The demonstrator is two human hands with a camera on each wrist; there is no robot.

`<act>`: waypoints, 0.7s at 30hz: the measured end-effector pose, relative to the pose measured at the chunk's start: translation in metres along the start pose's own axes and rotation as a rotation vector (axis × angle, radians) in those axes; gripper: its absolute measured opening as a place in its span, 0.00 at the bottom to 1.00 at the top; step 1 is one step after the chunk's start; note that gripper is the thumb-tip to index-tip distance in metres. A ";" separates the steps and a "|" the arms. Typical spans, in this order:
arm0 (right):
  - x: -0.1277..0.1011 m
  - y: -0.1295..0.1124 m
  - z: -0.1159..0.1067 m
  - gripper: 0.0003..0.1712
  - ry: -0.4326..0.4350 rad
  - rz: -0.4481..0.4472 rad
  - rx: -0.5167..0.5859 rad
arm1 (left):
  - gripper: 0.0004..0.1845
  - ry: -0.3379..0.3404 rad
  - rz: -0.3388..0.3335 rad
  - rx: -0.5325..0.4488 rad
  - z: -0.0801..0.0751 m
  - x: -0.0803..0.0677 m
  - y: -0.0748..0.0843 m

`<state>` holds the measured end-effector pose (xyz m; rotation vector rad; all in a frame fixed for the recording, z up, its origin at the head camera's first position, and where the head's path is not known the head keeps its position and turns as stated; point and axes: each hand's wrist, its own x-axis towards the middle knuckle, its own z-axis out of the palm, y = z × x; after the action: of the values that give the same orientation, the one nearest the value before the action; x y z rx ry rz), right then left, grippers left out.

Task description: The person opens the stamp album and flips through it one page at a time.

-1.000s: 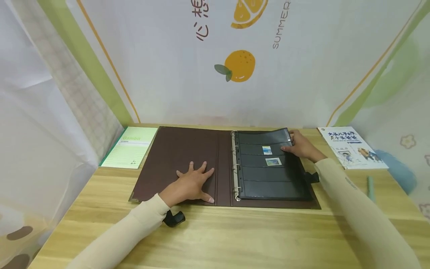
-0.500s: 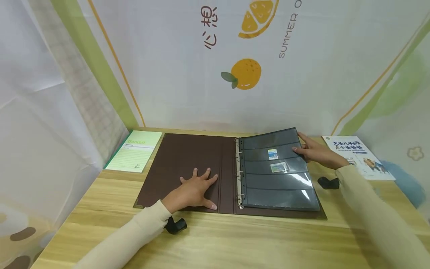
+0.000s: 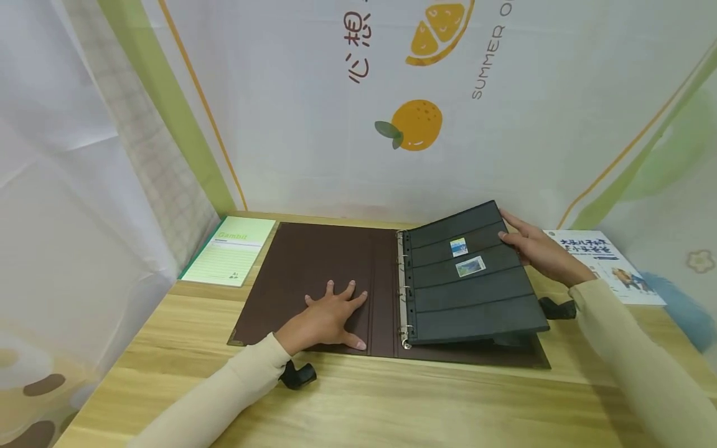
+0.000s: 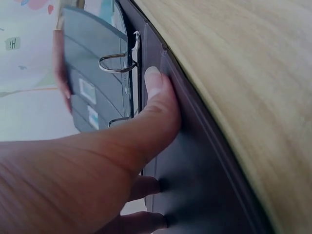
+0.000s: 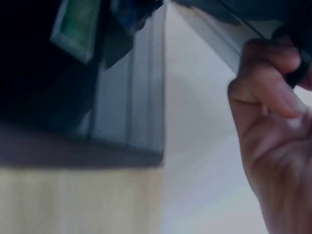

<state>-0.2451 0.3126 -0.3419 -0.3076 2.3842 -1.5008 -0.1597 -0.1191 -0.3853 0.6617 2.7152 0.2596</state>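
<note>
An open stamp album with a dark brown cover (image 3: 313, 255) lies on the table. My left hand (image 3: 325, 318) rests on the inside of its left cover, fingers spread and straight. In the left wrist view the thumb (image 4: 163, 105) presses near the spine, beside the metal rings (image 4: 117, 63). With my right hand (image 3: 544, 252) I pinch the right edge of a black pocket page (image 3: 482, 302), which slants up from the rings. Two small stamps, one blue and white (image 3: 459, 247) and one greenish (image 3: 470, 266), sit in its pockets. The right wrist view shows curled fingers (image 5: 273, 90) at the page edge.
A pale green notebook (image 3: 229, 252) lies left of the album. Behind my right hand is a white booklet (image 3: 613, 264) with printed figures, partly covered. Wooden table (image 3: 392, 398) stretches in front, and a printed white curtain (image 3: 302, 124) hangs behind.
My right hand has raised the page's right edge, moving up and slightly right, so the page tilts more. The left hand stays on the cover. The head view has shifted a little.
</note>
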 end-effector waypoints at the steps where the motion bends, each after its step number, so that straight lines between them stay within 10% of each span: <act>1: 0.001 -0.005 0.001 0.45 0.004 -0.015 0.034 | 0.53 -0.002 -0.002 0.001 0.000 0.000 0.000; 21: 0.038 -0.118 0.052 0.39 0.209 -0.103 0.097 | 0.53 -0.058 -0.026 0.040 -0.004 0.001 0.001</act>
<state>-0.2595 0.2059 -0.2618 -0.2666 2.4760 -1.7686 -0.1612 -0.1179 -0.3816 0.6349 2.6777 0.1777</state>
